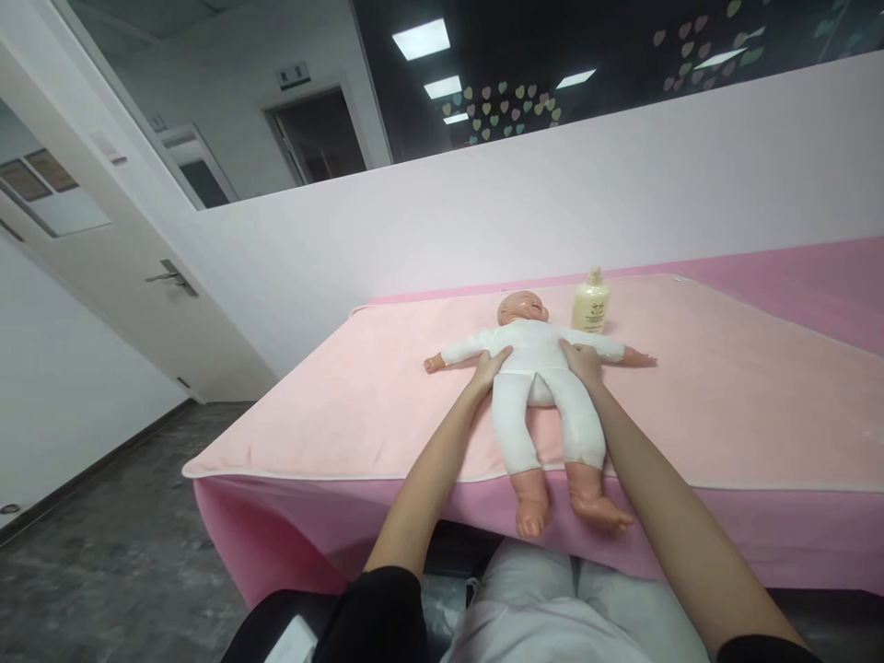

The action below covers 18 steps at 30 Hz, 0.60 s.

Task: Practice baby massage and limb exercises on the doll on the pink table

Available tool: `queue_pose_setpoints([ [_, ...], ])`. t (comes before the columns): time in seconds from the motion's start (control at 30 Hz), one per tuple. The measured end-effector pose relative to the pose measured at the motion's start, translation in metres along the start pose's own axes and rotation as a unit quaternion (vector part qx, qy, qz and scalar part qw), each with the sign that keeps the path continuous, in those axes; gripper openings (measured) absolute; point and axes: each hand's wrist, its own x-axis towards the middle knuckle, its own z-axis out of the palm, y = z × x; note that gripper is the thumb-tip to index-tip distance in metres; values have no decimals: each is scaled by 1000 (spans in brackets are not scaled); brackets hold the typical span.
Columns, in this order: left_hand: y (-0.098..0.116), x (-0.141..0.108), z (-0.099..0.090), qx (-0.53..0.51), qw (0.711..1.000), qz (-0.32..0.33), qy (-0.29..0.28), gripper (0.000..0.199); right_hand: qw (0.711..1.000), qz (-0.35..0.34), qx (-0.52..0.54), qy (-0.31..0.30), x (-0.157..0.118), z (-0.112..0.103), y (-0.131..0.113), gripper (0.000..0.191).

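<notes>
A baby doll (pixel 530 348) with a white cloth body lies on its back on the pale pink blanket (pixel 366 396). Its arms are spread, the head is turned to the right, and the feet hang over the near edge. My left hand (pixel 489 371) clasps the doll's waist on the left side, thumb on its front. On the other side my right hand (pixel 584 361) holds the torso the same way. The fingers of both hands are mostly hidden beside and behind the body. A pump bottle (pixel 590 308) of pale yellow liquid stands just past the doll's right-hand arm.
A darker pink cover (pixel 276 525) hangs down the table's front, above my lap. Behind the table runs a white wall (pixel 470 230) with a dark window (pixel 587 55) above it. To the left is a door (pixel 138 267) with a metal handle.
</notes>
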Motion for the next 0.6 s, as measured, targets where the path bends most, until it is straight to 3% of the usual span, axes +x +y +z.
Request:
queue_pose_setpoints([
  [0.2, 1, 0, 0, -13, 1000, -21, -4, 73, 1000, -1, 6, -3, 1, 0, 1, 39],
  [0.6, -9, 12, -1, -38, 999, -13, -9, 58, 1000, 11, 5, -10, -1, -1, -1, 38],
])
